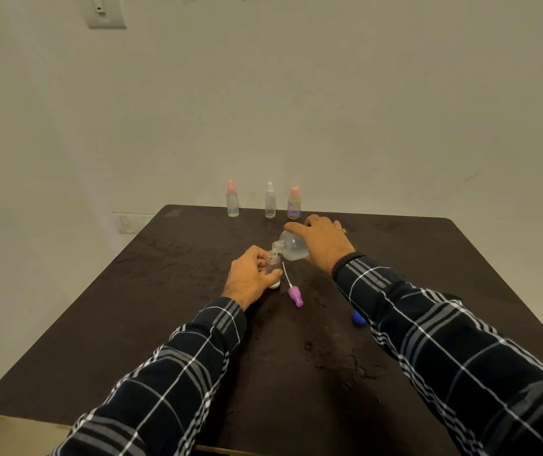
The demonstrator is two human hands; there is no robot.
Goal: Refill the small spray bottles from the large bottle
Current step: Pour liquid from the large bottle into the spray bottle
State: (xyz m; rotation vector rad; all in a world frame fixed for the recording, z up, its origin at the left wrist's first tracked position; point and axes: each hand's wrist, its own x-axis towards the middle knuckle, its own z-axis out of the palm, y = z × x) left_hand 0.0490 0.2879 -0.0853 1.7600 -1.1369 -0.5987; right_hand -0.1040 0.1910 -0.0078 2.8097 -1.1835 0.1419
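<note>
Left grip [251, 274] wraps around the small open bottle [273, 263], fingers and thumb curled on its sides, and holds it upright on the bench [181, 324], roughly mid-bench. The bottle's base shows white under the thumb. Right grip [324, 241] closes over the body of the large bottle [291, 247] from above and holds it tilted, with the mouth pointing left and down, right at the neck of the small open bottle. Clear liquid sits in the low side of the large bottle (any stream at the mouth is too small to make out). A ring shows on one right finger, and there is a dark band at the right wrist.

The purple spray head [295, 296], dip tube attached, lies flat on the bench just right of the left grip, tube pointing far. The blue cap [359, 318] lies on the bench nearer and to the right, partly hidden by the right plaid sleeve [444, 340].

At the far edge three capped spray bottles stand upright in a row: left one with a pink top [232, 200], middle one with a white top [270, 202], right one with a pink top and a purple label [294, 201]. They stand well apart from both grips. A switch plate [105, 11] is on the wall at top left.
</note>
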